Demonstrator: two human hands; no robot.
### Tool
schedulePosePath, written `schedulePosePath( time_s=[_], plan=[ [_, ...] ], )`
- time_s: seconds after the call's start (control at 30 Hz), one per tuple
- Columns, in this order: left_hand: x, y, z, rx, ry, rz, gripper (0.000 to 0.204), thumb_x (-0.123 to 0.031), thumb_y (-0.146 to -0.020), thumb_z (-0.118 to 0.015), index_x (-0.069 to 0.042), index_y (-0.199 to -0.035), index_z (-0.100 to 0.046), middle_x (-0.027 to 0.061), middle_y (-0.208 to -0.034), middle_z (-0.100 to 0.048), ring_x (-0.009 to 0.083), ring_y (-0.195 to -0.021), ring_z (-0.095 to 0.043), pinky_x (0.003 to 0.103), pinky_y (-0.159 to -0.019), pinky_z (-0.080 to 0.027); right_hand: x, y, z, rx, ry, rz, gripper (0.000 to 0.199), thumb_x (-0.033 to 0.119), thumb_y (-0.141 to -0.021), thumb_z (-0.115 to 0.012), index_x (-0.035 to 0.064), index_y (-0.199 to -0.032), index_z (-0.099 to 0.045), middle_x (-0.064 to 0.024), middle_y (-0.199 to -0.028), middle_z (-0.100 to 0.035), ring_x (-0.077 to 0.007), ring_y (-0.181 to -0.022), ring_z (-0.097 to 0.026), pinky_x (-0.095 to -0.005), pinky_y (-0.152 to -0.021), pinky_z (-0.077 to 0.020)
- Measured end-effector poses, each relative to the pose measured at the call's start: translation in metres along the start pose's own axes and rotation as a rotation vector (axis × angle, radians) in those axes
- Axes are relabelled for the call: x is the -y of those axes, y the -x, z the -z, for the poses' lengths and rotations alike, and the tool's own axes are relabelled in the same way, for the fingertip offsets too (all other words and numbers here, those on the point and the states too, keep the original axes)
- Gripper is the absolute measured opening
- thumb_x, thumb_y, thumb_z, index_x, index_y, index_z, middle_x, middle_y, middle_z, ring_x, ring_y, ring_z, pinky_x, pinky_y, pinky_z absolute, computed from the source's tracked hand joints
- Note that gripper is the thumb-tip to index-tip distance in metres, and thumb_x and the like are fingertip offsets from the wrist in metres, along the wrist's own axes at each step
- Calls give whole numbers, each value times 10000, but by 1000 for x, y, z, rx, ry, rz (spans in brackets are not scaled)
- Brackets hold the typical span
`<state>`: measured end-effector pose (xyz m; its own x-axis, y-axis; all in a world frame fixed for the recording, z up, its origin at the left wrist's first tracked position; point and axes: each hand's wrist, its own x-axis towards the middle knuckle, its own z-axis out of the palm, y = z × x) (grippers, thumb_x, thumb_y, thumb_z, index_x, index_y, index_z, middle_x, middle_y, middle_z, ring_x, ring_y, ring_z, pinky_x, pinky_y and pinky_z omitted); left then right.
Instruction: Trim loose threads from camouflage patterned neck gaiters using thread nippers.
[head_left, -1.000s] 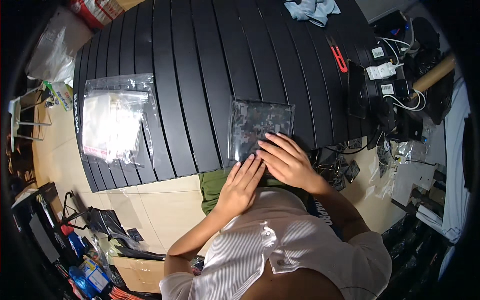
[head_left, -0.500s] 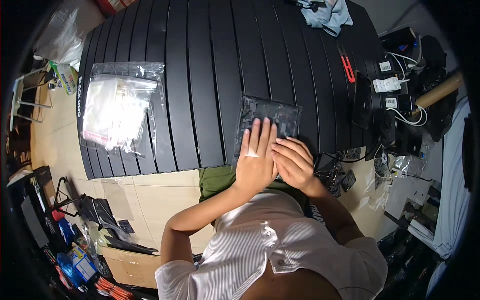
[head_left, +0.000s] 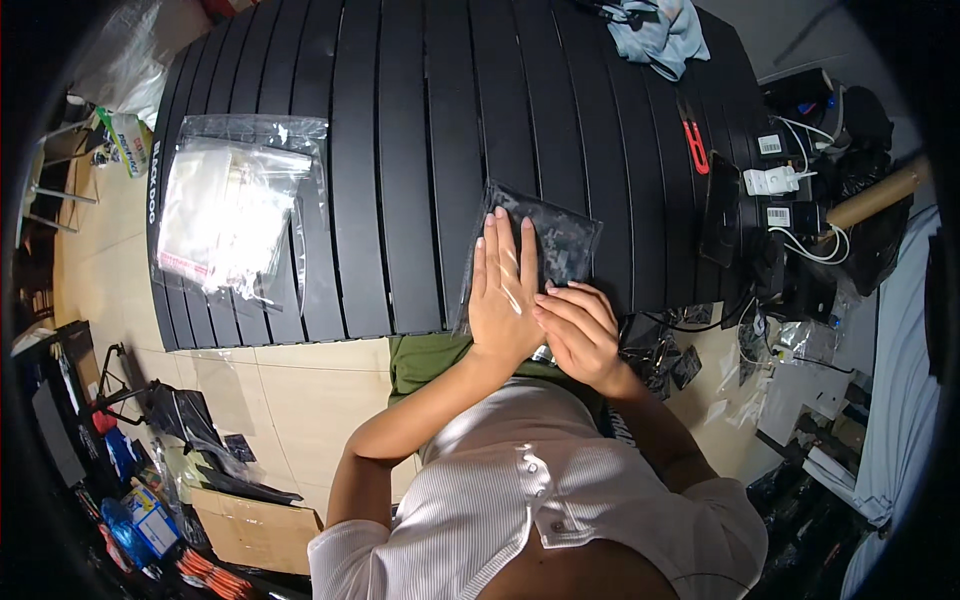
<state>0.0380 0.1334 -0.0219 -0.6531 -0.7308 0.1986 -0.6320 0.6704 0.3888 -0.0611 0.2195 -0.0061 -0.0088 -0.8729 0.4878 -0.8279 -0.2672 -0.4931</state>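
Observation:
A flat dark packet with a grey pixel-camouflage pattern, in clear plastic [head_left: 567, 235], lies near the front edge of the slatted black table. My left hand [head_left: 505, 300] lies flat across its left part, fingers stretched forward and slightly apart. Bright shiny streaks, like clear film, cross the back of this hand. At the packet's near right edge, my right hand [head_left: 582, 335] is closed, its fingers together and bent over the plastic edge beside my left thumb. What sits under the right fingertips is mostly hidden.
On the table's left lies a stack of clear plastic bags [head_left: 225, 215]. A red-handled cutter [head_left: 695, 147], a dark phone-like slab [head_left: 721, 210] and a light blue cloth [head_left: 660, 40] lie to the right. White chargers with cables [head_left: 775, 180] stand beyond the right edge.
The packet has tilted slightly clockwise under my left hand, and its surface shows more glare. Both hands have shifted slightly left, and the right one slightly nearer to me.

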Motion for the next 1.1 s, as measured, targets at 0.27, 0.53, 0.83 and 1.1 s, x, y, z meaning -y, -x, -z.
schedulePosePath(
  time_s=[0.27,0.53,0.83,1.1],
  plan=[
    [-6,0,-1,22,-113,33,595,-364,-799,-401,-138,-1349,-365,248,-1410,-233,375,-1298,-254,448,-1039,-195,0,0,0,-12,-5,-1,192,6,-699,-642,-21,-889,-654,-98,-946,-625,-248,-921,-576,-382,-815,-464],
    [-2,-2,0,24,-45,-25,601,-339,-785,-456,-160,-1352,-366,207,-1413,-242,460,-1284,-214,491,-1025,-210,3,-6,-2,-36,-11,-22,185,-27,-682,-642,-9,-866,-641,-106,-925,-623,-266,-878,-583,-387,-801,-467],
    [6,-6,-6,7,18,-168,565,-271,-784,-450,-80,-1314,-406,132,-1376,-356,390,-1277,-289,453,-1046,-219,-1,-4,-1,-28,-1,-26,185,15,-696,-646,-4,-879,-639,-95,-946,-613,-252,-910,-564,-374,-797,-454],
    [2,-12,6,-10,60,-131,559,-292,-762,-482,-117,-1292,-448,131,-1385,-333,408,-1278,-268,477,-1041,-236,-2,-4,-3,-51,-8,-26,182,26,-692,-662,5,-870,-639,-84,-948,-614,-247,-916,-559,-364,-798,-451]
  ],
)
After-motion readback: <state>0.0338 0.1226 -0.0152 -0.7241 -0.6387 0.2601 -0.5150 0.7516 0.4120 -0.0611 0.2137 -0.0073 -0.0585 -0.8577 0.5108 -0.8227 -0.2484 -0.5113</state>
